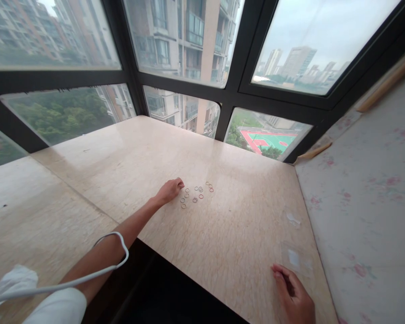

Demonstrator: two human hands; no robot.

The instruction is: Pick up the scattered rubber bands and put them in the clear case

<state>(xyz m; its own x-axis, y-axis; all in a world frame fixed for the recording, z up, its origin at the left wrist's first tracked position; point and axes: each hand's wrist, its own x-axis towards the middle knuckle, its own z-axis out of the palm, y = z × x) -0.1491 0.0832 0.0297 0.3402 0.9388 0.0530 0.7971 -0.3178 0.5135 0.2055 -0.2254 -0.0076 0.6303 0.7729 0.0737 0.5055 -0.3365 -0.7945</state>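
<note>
Several small thin rings (pixel 201 189) lie in a loose cluster on the pale stone-patterned ledge (pixel 236 243); most look silvery, a few reddish or gold. At the left side of this cluster is my left hand (pixel 169 191), its fingers bent and pinched together close to the surface. What its fingertips hold, if anything, is too small to make out. Well apart from the rings, at the lower right, my right hand (pixel 295 294) rests with fingers curled and thumb against them. Its hollow shows no object.
Near my right hand lie a clear plastic bag (pixel 305 262) and a small clear wrapper (pixel 293 219). A white cable (pixel 87 273) loops over my left forearm. White crumpled material (pixel 15 283) sits at lower left. Dark-framed windows and a flowered wall (pixel 367 202) border the ledge.
</note>
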